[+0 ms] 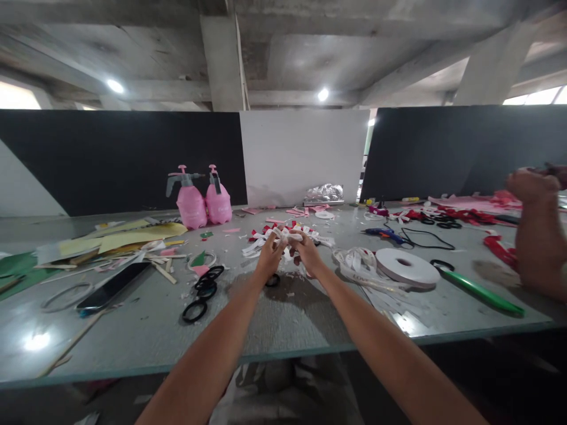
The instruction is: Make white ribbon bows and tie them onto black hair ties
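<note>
My left hand [271,252] and my right hand [305,251] meet over the middle of the table, fingers closed on a piece of white ribbon [283,235] between them. Lettering shows on a white ribbon end [325,241] just right of my hands. Behind and around them lie red and white ribbon pieces [261,235], partly hidden by my fingers. A black ring [273,281] rests below my left wrist. To the right sit a tangle of printed white ribbon [357,262] and a wide white ribbon roll [407,268].
Two pink spray bottles [192,206] stand at the back left. Scissors [206,286], a phone [116,286] and paper scraps [124,236] cover the left side. A blue glue gun [384,235], its cord and a green roll [485,290] lie right. Another person's arm [540,236] reaches in there.
</note>
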The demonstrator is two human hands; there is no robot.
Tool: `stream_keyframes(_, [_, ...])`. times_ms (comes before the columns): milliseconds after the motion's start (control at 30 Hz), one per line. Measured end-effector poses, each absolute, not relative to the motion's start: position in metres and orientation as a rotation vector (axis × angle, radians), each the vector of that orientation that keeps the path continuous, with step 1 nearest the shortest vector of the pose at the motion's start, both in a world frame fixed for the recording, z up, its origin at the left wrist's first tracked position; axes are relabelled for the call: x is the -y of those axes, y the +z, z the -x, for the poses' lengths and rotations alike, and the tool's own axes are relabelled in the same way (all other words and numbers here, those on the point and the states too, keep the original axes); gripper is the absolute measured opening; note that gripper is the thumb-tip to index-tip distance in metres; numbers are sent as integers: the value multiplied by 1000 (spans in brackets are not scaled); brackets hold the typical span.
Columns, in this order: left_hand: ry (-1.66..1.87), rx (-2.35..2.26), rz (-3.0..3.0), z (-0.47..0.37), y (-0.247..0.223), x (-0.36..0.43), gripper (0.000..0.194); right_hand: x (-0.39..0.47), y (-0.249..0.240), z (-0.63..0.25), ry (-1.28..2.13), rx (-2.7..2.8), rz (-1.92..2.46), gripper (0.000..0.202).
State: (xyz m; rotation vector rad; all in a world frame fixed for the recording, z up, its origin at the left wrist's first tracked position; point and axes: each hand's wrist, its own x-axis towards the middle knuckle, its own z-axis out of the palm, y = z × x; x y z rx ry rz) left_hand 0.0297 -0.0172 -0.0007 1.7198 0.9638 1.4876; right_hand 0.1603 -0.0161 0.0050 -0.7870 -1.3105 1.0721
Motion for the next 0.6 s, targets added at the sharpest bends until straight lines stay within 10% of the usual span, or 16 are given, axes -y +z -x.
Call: stream_keyframes(600, [1501,-971,-1409,-32,1,12,38,9,-4,-163,933,1383,906,35])
